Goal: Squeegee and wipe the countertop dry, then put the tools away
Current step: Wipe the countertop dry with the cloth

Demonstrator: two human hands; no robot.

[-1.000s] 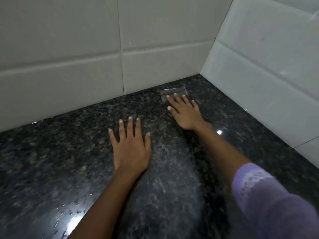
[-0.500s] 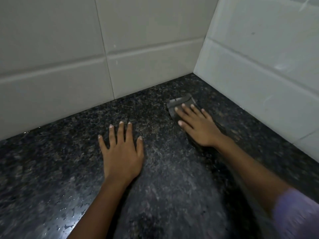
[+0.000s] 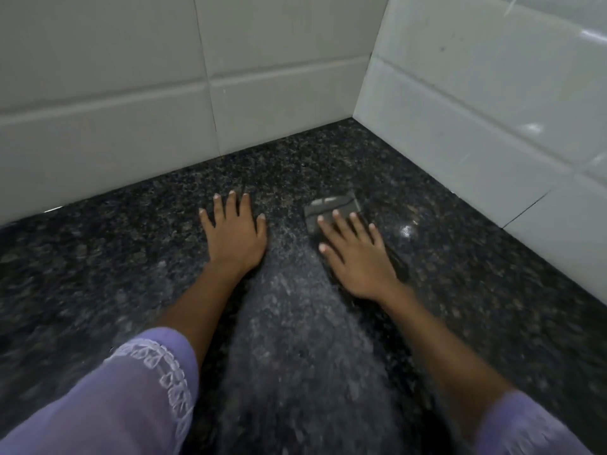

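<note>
A dark speckled granite countertop (image 3: 98, 290) fills the view and meets white tiled walls in a corner. My right hand (image 3: 356, 254) lies flat on a grey cloth (image 3: 331, 205), pressing it on the counter; only the cloth's far edge shows beyond my fingertips. My left hand (image 3: 235, 238) rests flat on the bare counter to the left of it, fingers spread, holding nothing. A paler streak (image 3: 295, 323) runs down the counter between my arms. No squeegee is in view.
White tiled wall (image 3: 131, 110) bounds the counter at the back, and another tiled wall (image 3: 492, 110) bounds it on the right; they meet in a corner at the upper right. Purple sleeves cover both my forearms low in the view.
My right hand has slid the cloth back from the corner toward me and leftward, nearer my left hand. The view has shifted so that both sleeves show.
</note>
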